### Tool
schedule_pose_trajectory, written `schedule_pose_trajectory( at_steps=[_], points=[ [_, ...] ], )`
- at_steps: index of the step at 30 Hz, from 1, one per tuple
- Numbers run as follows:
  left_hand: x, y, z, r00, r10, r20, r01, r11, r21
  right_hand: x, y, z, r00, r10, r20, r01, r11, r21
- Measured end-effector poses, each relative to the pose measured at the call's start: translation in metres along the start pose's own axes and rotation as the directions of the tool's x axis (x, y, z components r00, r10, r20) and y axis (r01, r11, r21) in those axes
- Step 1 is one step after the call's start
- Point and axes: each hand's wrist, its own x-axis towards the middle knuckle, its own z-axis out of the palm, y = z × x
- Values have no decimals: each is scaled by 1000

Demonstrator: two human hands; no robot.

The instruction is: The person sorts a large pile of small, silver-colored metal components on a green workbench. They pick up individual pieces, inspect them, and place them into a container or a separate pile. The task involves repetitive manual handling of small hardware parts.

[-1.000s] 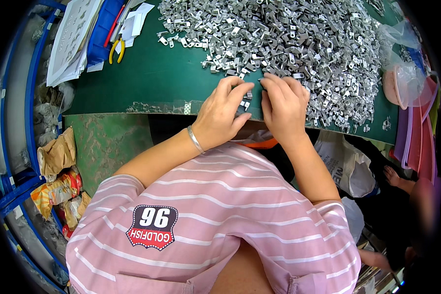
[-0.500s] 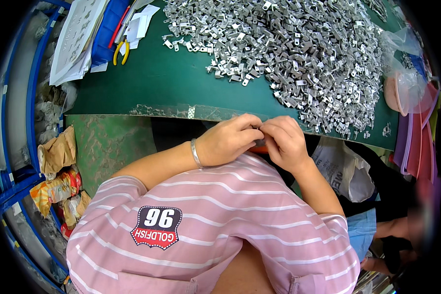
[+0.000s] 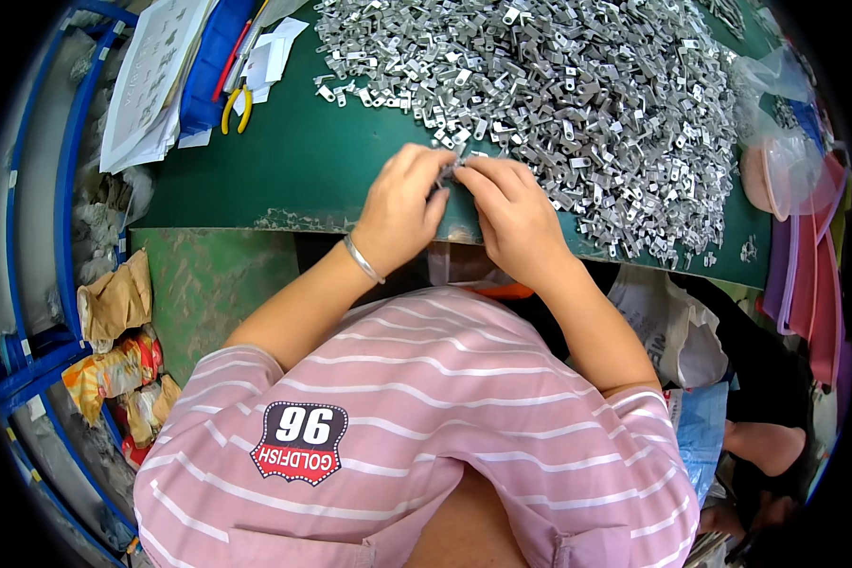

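Observation:
A large heap of small silvery metal brackets [image 3: 596, 104], bent and with holes, lies on the green table [image 3: 256, 180]. My left hand [image 3: 402, 204] is at the heap's near-left edge, fingers curled and thumb close to them. Facing it, my right hand [image 3: 516, 208] has its fingers bent inward, fingertips almost meeting the left ones. A few metal brackets [image 3: 452, 170] show between the fingertips of both hands; how many are gripped is partly hidden.
Yellow-handled pliers [image 3: 238, 109] lie beside a blue bin [image 3: 202, 80] and papers [image 3: 147, 85] at the far left. A pink container [image 3: 765, 180] with clear plastic bags stands at the right. Blue shelving [image 3: 62, 189] runs along the left. Another person's bare leg [image 3: 765, 445] shows at lower right.
Both hands have moved forward from in front of the table edge, over the tabletop to the near edge of the heap. The fingertips are now among metal brackets.

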Motion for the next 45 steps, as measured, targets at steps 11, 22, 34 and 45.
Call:
schedule_pose_trajectory(
  at_steps=[11, 22, 34, 45],
  points=[
    [-10, 15, 12, 986, -149, 77, 168, 905, -390, -43, -13, -12, 940, 195, -280, -177, 980, 90],
    [-22, 23, 12, 979, -171, 106, 200, 758, -621, -50, -7, -18, 957, 118, -267, -88, 989, 122],
    [-6, 20, 18, 992, 123, -3, -122, 992, 43, -31, -12, 1, 957, 178, -229, -172, 984, 46],
    [-4, 17, 19, 992, 79, 102, -69, 993, -94, -38, -6, 19, 916, 114, -383, -96, 993, 66]
  ],
)
